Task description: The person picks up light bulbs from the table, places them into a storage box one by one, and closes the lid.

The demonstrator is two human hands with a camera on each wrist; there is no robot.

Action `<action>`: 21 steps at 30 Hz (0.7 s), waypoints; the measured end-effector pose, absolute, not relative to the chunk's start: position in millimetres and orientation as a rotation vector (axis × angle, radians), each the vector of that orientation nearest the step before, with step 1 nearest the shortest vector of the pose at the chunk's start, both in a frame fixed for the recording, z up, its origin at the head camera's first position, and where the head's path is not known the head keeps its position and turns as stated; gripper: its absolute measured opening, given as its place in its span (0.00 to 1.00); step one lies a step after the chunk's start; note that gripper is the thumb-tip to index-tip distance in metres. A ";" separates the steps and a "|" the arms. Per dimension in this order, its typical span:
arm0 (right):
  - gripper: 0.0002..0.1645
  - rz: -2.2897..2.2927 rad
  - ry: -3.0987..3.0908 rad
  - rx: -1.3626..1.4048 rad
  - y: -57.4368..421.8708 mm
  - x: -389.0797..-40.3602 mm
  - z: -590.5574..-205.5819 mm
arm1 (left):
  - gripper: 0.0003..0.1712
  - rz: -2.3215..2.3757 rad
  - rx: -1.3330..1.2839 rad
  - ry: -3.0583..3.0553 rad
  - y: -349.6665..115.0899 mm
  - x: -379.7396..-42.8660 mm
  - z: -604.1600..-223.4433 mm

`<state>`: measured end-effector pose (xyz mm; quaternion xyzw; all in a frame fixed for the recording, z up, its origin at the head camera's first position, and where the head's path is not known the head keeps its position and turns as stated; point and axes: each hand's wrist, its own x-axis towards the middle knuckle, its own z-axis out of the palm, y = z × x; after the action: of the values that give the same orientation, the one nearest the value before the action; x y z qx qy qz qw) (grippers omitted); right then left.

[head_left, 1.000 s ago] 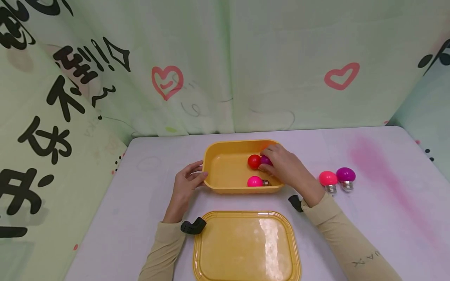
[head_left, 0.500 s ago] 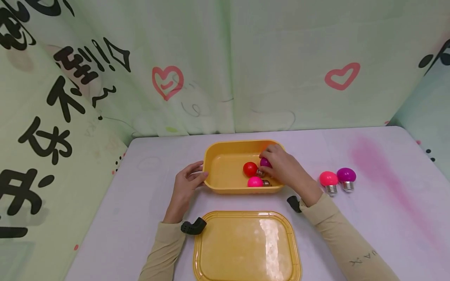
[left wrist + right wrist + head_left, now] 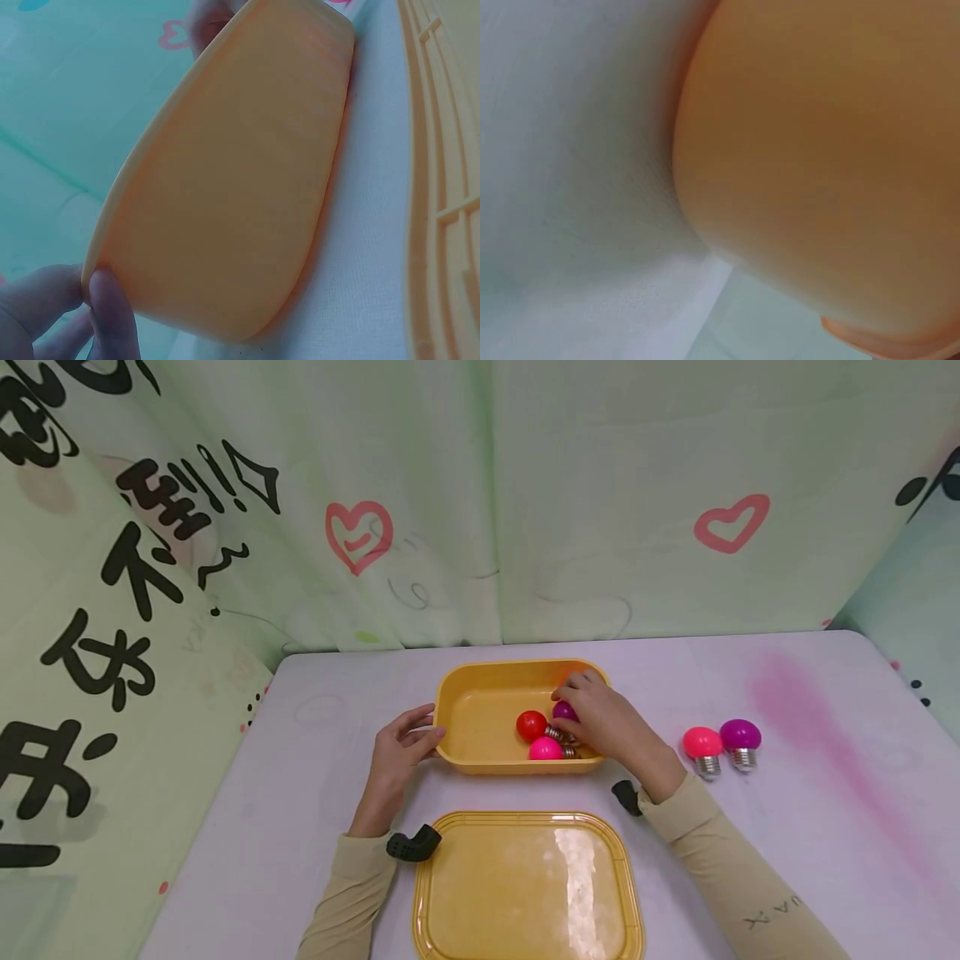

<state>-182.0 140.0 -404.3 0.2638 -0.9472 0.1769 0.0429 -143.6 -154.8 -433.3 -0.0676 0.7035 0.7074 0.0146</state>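
A yellow rectangular container (image 3: 480, 718) stands near the back of the table. My left hand (image 3: 397, 768) pinches its left rim; the left wrist view shows the thumb (image 3: 112, 307) and fingers on either side of the edge. Inside the container's right half, my right hand (image 3: 611, 722) holds a purple light bulb (image 3: 564, 711), partly hidden by the fingers. A red bulb (image 3: 531, 725) and a pink bulb (image 3: 545, 748) lie beside it, their metal screw bases toward the right. In the right wrist view the container's outer wall (image 3: 817, 165) fills much of the picture, without the hand.
On the table right of the container, a coral-pink bulb (image 3: 702, 742) and another purple bulb (image 3: 741, 734) sit side by side. A yellow lid (image 3: 517, 885) lies flat in front of the container. A pale curtain (image 3: 585, 510) hangs behind the table.
The red bulb has shifted toward the front left, closer to the pink bulb. My right hand and the purple bulb have moved slightly left and forward. The left hand keeps its place.
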 end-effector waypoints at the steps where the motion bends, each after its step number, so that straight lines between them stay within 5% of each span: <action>1: 0.19 0.541 -2.898 0.807 140.3 -181.9 -404.2 | 0.27 2.199 -0.215 2.192 -154.8 -143.6 -433.3; 21: 0.25 0.465 -2.866 0.811 155.4 -161.5 -380.4 | 0.26 2.153 -0.264 2.226 -153.8 -144.5 -436.2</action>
<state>-161.5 155.4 -380.4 0.2686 -0.9487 0.1540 0.0634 -144.5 -153.8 -436.2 -0.0850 0.7161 0.6926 0.0170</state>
